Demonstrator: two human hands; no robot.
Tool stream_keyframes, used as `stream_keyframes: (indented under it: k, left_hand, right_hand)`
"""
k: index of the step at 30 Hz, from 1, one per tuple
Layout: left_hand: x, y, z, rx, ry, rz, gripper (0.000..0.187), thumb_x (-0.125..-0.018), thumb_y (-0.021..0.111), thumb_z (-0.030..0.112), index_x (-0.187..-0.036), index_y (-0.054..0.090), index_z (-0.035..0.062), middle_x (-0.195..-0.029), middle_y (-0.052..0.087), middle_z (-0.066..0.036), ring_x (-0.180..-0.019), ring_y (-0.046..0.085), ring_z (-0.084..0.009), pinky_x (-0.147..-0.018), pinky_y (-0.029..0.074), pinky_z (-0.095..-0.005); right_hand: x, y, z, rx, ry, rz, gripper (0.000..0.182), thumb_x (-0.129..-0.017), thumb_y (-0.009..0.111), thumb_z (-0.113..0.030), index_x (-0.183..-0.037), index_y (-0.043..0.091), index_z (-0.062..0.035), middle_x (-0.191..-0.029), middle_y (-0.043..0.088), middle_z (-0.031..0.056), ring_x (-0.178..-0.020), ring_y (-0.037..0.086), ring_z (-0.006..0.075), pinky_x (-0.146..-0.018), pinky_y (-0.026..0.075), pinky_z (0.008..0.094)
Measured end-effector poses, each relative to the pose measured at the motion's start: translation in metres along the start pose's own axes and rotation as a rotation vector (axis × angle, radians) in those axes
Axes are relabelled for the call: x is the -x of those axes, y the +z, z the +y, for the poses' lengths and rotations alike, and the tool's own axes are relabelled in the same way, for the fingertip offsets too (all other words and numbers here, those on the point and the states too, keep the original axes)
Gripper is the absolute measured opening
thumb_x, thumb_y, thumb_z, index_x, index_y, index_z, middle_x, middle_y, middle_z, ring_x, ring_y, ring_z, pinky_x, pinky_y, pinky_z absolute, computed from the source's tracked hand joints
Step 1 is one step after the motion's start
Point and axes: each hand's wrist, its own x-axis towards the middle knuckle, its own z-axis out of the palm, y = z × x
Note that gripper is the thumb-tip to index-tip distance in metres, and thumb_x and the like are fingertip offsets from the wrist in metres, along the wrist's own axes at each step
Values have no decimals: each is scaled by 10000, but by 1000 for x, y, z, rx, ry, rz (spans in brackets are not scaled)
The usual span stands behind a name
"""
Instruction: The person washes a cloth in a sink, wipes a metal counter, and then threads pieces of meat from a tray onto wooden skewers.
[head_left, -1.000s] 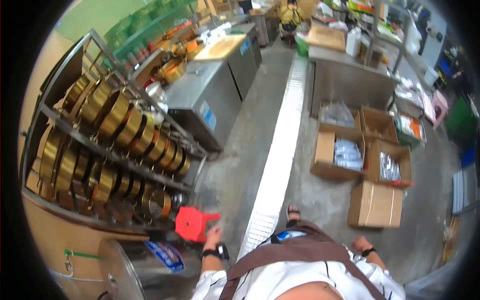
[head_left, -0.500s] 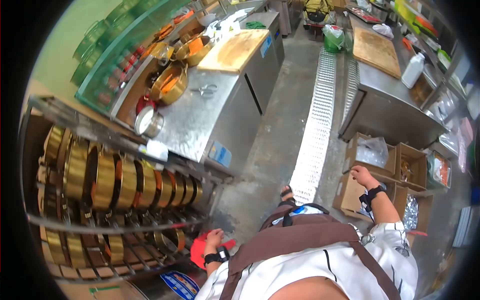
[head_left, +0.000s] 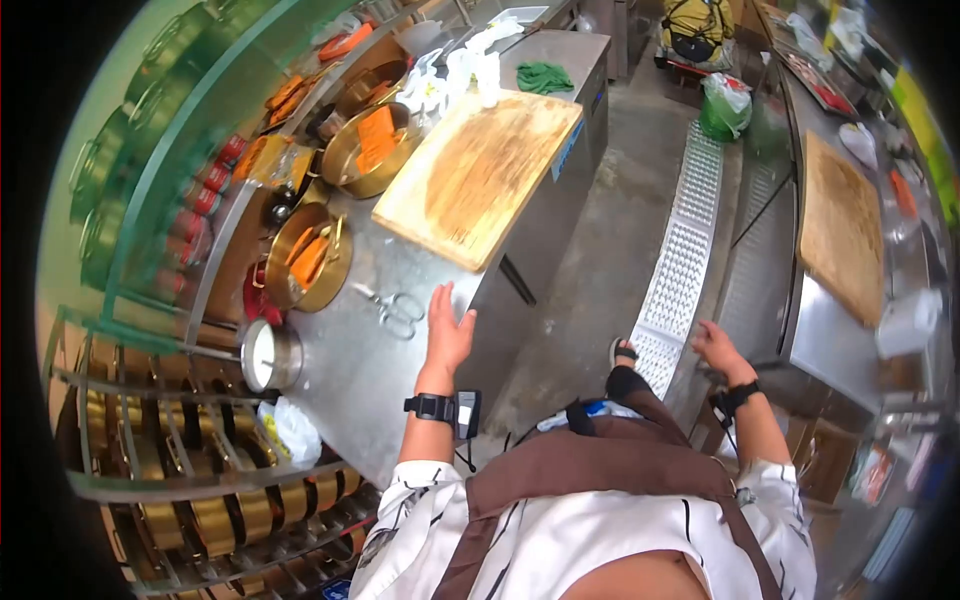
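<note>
My left hand (head_left: 449,328) is raised over the edge of the steel counter (head_left: 350,380), fingers apart and nothing in it. Nearest to it, on the counter, lie scissors (head_left: 400,315), just to its left. Beyond the hand is a wooden cutting board (head_left: 485,170). My right hand (head_left: 716,346) hangs over the aisle floor near the metal drain cover (head_left: 680,270), its fingers loosely curled; I cannot make out anything in it. Along the counter's left side stand two brass pots (head_left: 310,262) (head_left: 370,155) with orange tools inside, and a small steel pot (head_left: 270,356) with white contents.
A rack of brass pans (head_left: 210,520) stands at the lower left. On the right, another counter (head_left: 835,350) carries a cutting board (head_left: 840,225) and a white bottle (head_left: 910,322). Farther up the aisle are a green bin (head_left: 725,108) and a yellow bag (head_left: 697,30).
The view has moved forward along the left counter. My left hand has risen from beside the pan rack to the counter edge. My right hand now hangs over the aisle, away from the cardboard boxes.
</note>
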Motion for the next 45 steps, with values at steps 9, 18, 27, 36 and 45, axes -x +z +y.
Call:
stream_keyframes:
  k: [9,18,27,36,45]
  left_hand:
    - [-121,33,20,-158,-398,-12,676,-795,636,166,-1366,322,-12,-1418,261,-293,-1333,233,-409,-1104,221,-427]
    - [-217,52,13,-249,-737,61,629,-795,648,160,-1333,373,-15,-1406,291,-280,-1312,282,-391,-1093,249,-417]
    - [-251,73,58,-103,-1036,246,573,-807,638,110,-1315,399,-6,-1416,292,-253,-1316,280,-392,-1084,267,-416]
    - [-251,134,130,-139,-1405,424,541,-806,638,119,-1291,432,-7,-1408,300,-251,-1285,320,-416,-1043,316,-447]
    - [-308,158,158,-79,-1371,412,544,-821,631,109,-1315,417,29,-1435,274,-232,-1307,304,-397,-1053,296,-446]
  right_hand:
    - [-309,-79,-340,426,-681,-20,766,-737,675,-109,-1385,281,-9,-1345,402,236,-1256,394,362,-1041,347,382]
    - [-523,29,-579,945,-1142,-26,804,-705,568,-6,-1429,242,-129,-1445,313,144,-1261,380,343,-982,373,464]
    - [-689,148,-658,1289,-1349,-293,535,-764,533,-73,-1285,451,-162,-1272,507,110,-1202,442,327,-952,355,514]
    - [-678,175,-717,563,-1905,-569,226,-700,681,-219,-878,666,-80,-1154,559,155,-1133,469,348,-856,431,452]
    - [-687,254,-699,896,-1336,-765,444,-717,651,-179,-1141,568,-75,-944,653,167,-903,628,325,-759,485,425]
